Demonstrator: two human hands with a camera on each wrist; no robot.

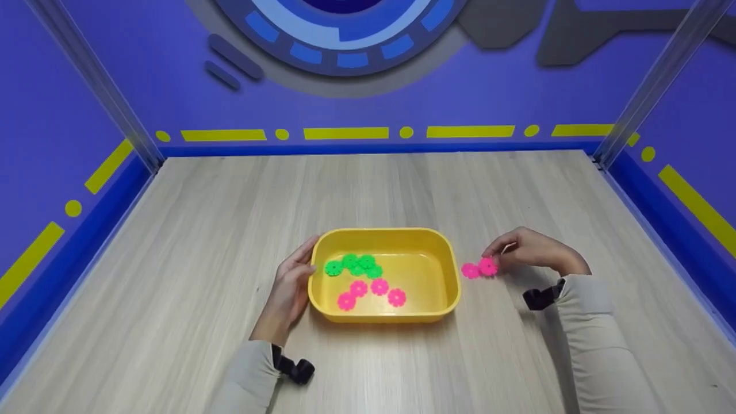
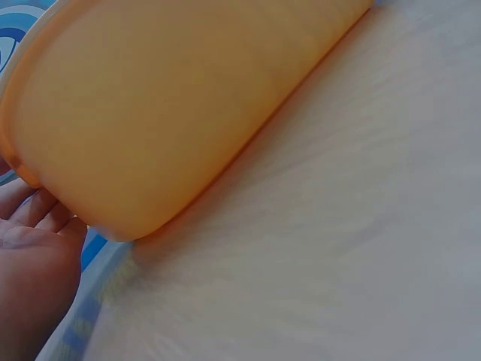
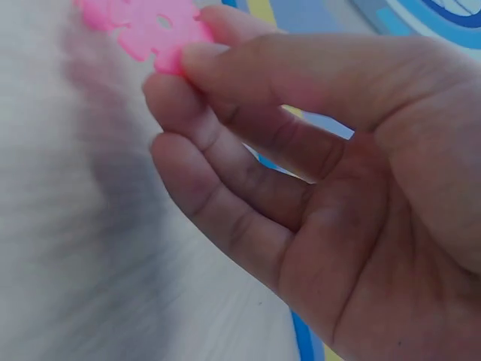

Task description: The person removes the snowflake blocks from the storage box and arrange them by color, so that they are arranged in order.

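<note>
My left hand grips the left end of a yellow plastic basin, thumb at the rim and fingers along the outer wall. In the left wrist view, the fingers meet the basin's side just under its rim. To the right of the basin, my right hand pinches a pink flower-shaped plastic snowflake disc between thumb and fingertips. A second pink disc adjoins it on the left. The right wrist view has the held pink disc at the top, with the other fingers loosely bent below.
Inside the basin, several green snowflake discs cluster at the left, with several pink discs in front of them. The basin stands on a pale wooden table, walled by blue panels at the back and sides.
</note>
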